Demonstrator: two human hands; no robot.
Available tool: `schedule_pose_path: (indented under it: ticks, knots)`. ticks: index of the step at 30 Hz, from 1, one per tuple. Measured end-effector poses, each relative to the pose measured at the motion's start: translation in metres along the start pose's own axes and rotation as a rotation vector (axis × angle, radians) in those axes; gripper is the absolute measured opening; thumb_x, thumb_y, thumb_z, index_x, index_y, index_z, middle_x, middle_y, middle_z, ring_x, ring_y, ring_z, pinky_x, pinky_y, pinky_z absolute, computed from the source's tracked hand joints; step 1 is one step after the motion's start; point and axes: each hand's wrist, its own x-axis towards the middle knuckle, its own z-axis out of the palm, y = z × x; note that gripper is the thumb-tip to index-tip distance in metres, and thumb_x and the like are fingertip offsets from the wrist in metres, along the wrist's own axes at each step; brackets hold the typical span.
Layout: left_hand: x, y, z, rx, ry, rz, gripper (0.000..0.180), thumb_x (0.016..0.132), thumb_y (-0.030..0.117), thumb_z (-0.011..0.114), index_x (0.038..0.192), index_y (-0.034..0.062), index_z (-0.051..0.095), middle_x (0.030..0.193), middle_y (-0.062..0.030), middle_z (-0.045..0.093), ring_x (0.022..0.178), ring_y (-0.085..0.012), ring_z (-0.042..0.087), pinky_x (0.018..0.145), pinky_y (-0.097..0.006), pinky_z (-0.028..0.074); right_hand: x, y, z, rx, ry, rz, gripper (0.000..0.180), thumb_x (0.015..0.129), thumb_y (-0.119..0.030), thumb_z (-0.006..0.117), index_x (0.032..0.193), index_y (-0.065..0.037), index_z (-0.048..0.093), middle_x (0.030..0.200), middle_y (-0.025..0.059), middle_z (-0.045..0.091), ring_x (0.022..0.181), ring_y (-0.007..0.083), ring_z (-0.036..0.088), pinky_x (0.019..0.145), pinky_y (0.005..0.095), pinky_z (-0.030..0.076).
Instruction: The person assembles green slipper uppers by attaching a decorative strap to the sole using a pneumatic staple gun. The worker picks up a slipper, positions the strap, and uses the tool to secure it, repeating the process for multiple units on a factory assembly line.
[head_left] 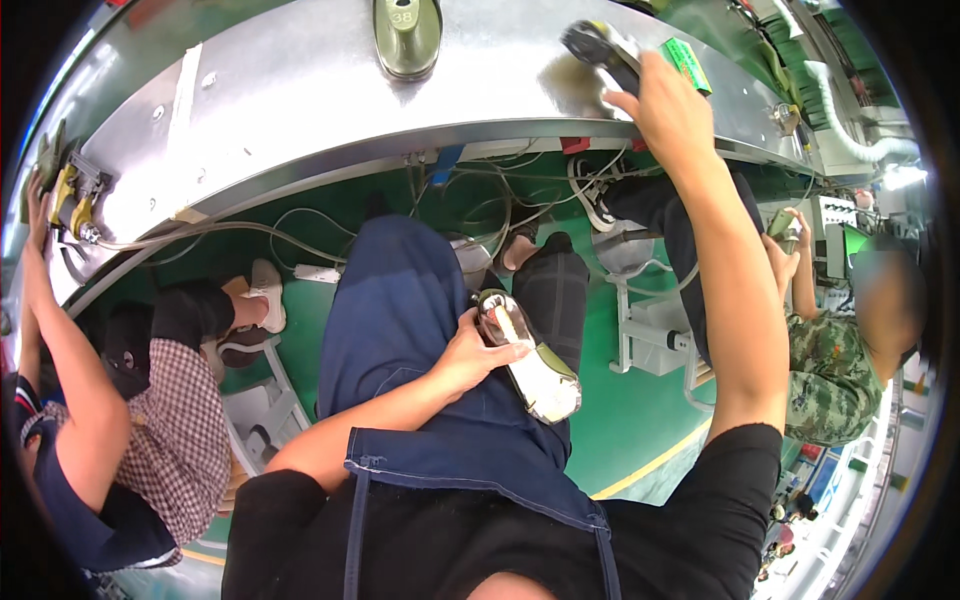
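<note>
In my left hand (468, 355) is a partly made shoe (545, 382), held above my lap with the pale underside turned up and olive material along its side. My thumb lies across it, and its narrow upper end shows a dark rim with a whitish and orange inside. Over the metal table at the upper right, my right hand (672, 108) is closed around a dark hand tool (605, 55) with a shiny metal part. Its exact kind cannot be made out. Beside that hand lies a small green box (687, 66).
An olive shoe last (408, 42) stands on the metal table (290, 80). Cables (500, 195) hang below the table edge. A co-worker (95, 420) sits at the left near a yellow clamp-like tool (72, 200); another person (840, 370) in camouflage sits at the right holding an olive piece.
</note>
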Motion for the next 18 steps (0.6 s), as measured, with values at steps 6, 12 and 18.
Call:
schedule_pose_path:
  ticks: [6, 12, 18]
  knots:
    - [0.0, 0.013, 0.023, -0.485, -0.032, -0.116, 0.07, 0.087, 0.008, 0.086, 0.139, 0.0046, 0.038, 0.118, -0.0093, 0.066, 0.109, -0.0222, 0.07, 0.097, -0.039, 0.057, 0.041, -0.03, 0.026, 0.044, 0.305, -0.139, 0.026, 0.087, -0.022, 0.078, 0.102, -0.005, 0.066, 0.1, 0.0143, 0.065, 0.103, 0.0352, 0.065, 0.085, 0.044, 0.056]
    - [-0.022, 0.018, 0.039, -0.475, -0.024, -0.12, 0.069, 0.089, 0.007, 0.082, 0.142, 0.006, 0.037, 0.117, -0.0087, 0.066, 0.105, -0.022, 0.071, 0.09, -0.039, 0.06, 0.034, -0.064, 0.036, 0.194, 0.223, -0.245, 0.027, 0.093, -0.032, 0.073, 0.097, -0.006, 0.068, 0.099, 0.0148, 0.064, 0.103, 0.034, 0.065, 0.086, 0.0426, 0.056]
    - [-0.07, 0.031, 0.059, -0.275, -0.109, 0.151, 0.089, 0.083, 0.005, 0.086, 0.151, 0.0028, 0.03, 0.12, -0.0099, 0.063, 0.108, -0.0217, 0.068, 0.096, -0.037, 0.057, -0.012, -0.055, 0.004, 0.203, 0.302, -0.259, 0.035, 0.095, -0.03, 0.07, 0.12, -0.006, 0.067, 0.108, 0.0137, 0.066, 0.108, 0.0348, 0.063, 0.093, 0.0438, 0.053]
